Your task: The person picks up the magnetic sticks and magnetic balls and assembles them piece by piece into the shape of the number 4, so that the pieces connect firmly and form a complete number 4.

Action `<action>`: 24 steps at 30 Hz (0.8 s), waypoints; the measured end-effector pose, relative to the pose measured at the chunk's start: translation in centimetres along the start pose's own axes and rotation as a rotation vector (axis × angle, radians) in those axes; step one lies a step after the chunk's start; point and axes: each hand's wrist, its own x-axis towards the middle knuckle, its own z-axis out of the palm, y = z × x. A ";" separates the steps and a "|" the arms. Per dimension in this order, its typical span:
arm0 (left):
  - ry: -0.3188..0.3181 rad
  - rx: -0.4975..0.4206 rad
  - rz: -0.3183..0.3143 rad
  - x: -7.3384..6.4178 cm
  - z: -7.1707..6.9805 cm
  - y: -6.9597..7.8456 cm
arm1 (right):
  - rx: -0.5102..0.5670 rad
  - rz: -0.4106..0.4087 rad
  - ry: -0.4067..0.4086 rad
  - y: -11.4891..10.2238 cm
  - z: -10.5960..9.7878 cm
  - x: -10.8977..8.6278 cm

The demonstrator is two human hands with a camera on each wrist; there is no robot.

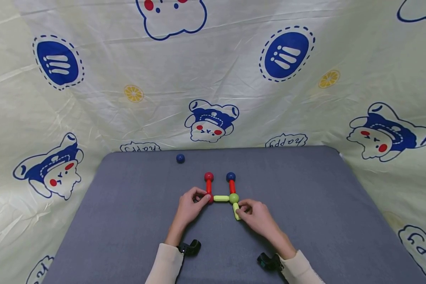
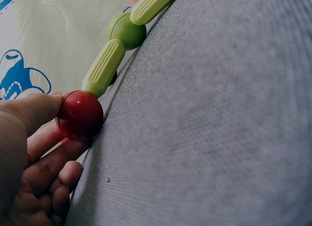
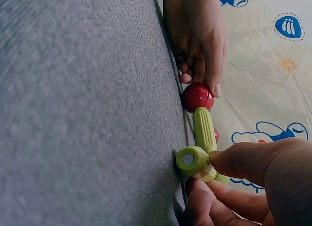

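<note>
A joined figure of balls and short rods lies on the grey table. My left hand (image 1: 189, 207) pinches its near-left red ball (image 2: 80, 115) between thumb and fingers. From that ball a light green rod (image 1: 221, 198) runs right to a green ball (image 1: 234, 198), and a red rod (image 1: 208, 186) leads away to another red ball (image 1: 208, 176). A second red rod (image 1: 232, 187) joins the green ball to a blue ball (image 1: 230, 176). My right hand (image 1: 259, 217) pinches another light green rod (image 3: 191, 159), which points toward me from the green ball; its free end shows a silvery disc.
A loose blue ball (image 1: 180, 158) sits near the table's far edge, left of the figure. The grey table (image 1: 135, 221) meets a pale printed cloth (image 1: 213, 71) behind and at both sides. A black wrist camera (image 1: 189, 247) is strapped at each sleeve.
</note>
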 end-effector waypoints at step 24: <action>0.007 0.002 -0.009 -0.1 0.1 0.0 | 0.025 -0.023 -0.021 0.6 -0.6 0.8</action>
